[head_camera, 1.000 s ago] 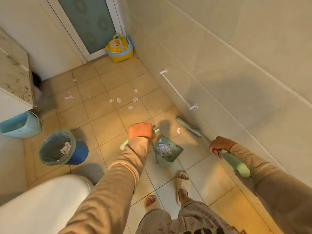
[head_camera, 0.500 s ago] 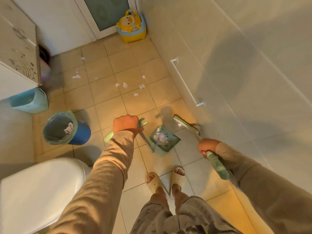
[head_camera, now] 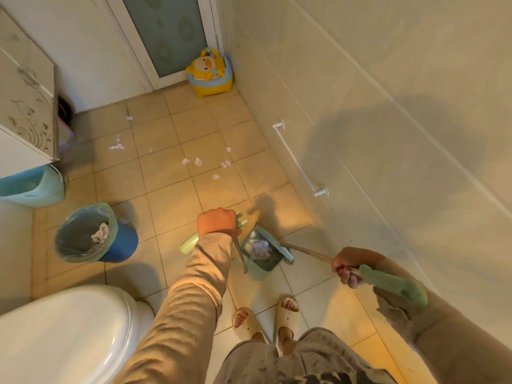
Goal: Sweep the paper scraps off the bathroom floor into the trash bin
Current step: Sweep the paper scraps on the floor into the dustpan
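Note:
My left hand (head_camera: 217,221) grips the green handle of a teal dustpan (head_camera: 270,263) that rests on the floor and holds a heap of white scraps (head_camera: 258,247). My right hand (head_camera: 349,266) grips the green broom handle (head_camera: 393,285); the broom head (head_camera: 288,252) lies against the dustpan's right edge. Several paper scraps (head_camera: 198,161) lie on the tiles farther ahead. The blue trash bin (head_camera: 92,234), lined with a bag, stands left of the dustpan with crumpled paper inside.
A white toilet (head_camera: 63,331) fills the lower left. A light blue basin (head_camera: 33,185) sits under the cabinet (head_camera: 26,106) at left. A yellow potty (head_camera: 210,73) stands by the door. A towel rail (head_camera: 299,159) runs along the right wall. My sandalled feet (head_camera: 266,317) stand just behind the dustpan.
The broom head has swept left from beside the wall up to the dustpan's edge. The view has shifted. My left hand still holds the dustpan in place.

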